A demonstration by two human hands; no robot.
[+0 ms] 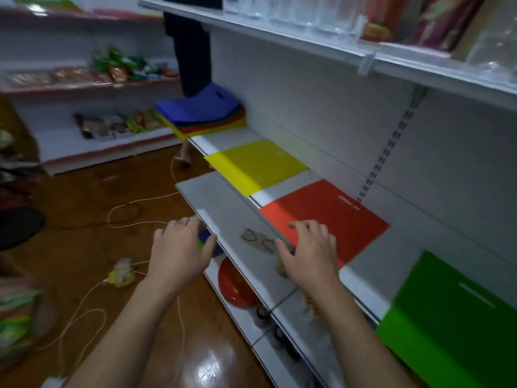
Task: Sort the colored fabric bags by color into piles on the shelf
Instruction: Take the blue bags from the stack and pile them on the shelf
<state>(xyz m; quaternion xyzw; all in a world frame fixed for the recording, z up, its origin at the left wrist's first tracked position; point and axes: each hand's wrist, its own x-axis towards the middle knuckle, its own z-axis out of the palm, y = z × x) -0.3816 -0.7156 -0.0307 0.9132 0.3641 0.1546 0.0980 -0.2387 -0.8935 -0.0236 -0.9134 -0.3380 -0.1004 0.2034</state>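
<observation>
At the far left end of the white shelf (361, 264) sits the unsorted stack of fabric bags (201, 113), a blue bag on top with red, green and yellow edges showing beneath — it lies well away from both hands. Next along the shelf, a yellow bag (257, 163) lies flat by itself, then an orange-red bag (324, 219), and at the right end a green bag (453, 326), each apart from its neighbour with bare shelf between them. Three color piles look begun, one bag apiece, and nothing is being carried, so the step in hand seems to be the pause between a placement and the next fetch. The left hand (179, 253) hovers over the front edge of a lower grey shelf board (223, 208), fingers loosely spread and holding nothing. The right hand (310, 253) is likewise open and relaxed, its fingertips (296, 226) at the near corner of the orange-red bag — whether they touch the cloth I cannot tell. The next move likely calls for a reach back to the stack to lift off the blue bag alone, then a fresh bare spot on the shelf to start a blue pile.
</observation>
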